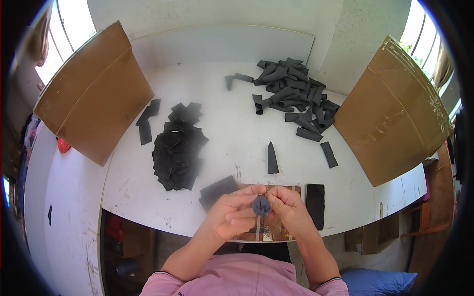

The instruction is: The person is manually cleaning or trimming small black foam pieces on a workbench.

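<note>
Close to the table's front edge, my left hand (231, 212) and my right hand (288, 209) meet around a small dark grey roll of sheet material (261, 205). Its round end faces up toward me and looks folded inward. Fingers of both hands pinch it from either side. Under the hands lies a brown tape-covered board (274, 229), partly hidden by them. A flat dark grey piece (217, 191) lies beside my left hand, and a black rectangular block or pad (315, 206) lies right of my right hand.
A heap of flat dark pieces (177, 155) lies to the left. At the back right is a pile of dark rolled tubes (291, 86). One narrow tapered piece (272, 159) lies ahead of my hands. Cardboard panels stand at left (96, 93) and right (395, 113).
</note>
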Tool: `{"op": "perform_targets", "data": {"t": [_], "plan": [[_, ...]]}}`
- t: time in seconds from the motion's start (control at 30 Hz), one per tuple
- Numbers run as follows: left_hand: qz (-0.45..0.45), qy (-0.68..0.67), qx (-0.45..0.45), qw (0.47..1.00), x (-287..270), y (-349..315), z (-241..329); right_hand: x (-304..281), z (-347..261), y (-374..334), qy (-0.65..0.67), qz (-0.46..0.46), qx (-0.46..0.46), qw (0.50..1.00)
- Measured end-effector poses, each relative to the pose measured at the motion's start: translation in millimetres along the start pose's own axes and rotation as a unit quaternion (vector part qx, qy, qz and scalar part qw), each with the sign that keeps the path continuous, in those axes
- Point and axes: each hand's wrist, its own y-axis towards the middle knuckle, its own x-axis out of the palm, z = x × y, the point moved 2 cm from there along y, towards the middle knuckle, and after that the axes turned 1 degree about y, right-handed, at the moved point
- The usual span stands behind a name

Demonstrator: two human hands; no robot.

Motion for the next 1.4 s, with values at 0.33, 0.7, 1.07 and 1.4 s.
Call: {"op": "perform_targets", "data": {"t": [0.33,0.7,1.07,1.4], "plan": [[-0.012,0.012,0.049,0.999,-22.4,7.1,-1.4,-3.6,20.4,24.1,0.066,-0.043,-0.043,0.996],[0.208,0.535,0.247,0.781,-32.0,-2.0,-15.0,-7.5,56.9,18.4,0.016,-0.026,-0.086,0.996],[0.075,0.753,0.351,0.551,0.4,-4.8,-6.7,-6.1,31.8,2.5,-0.123,0.087,-0.206,0.967],[0.058,0.464,0.429,0.773,-11.3,-15.6,-7.9,7.7,-13.9,-6.0,-0.586,0.015,-0.327,0.742]]}}
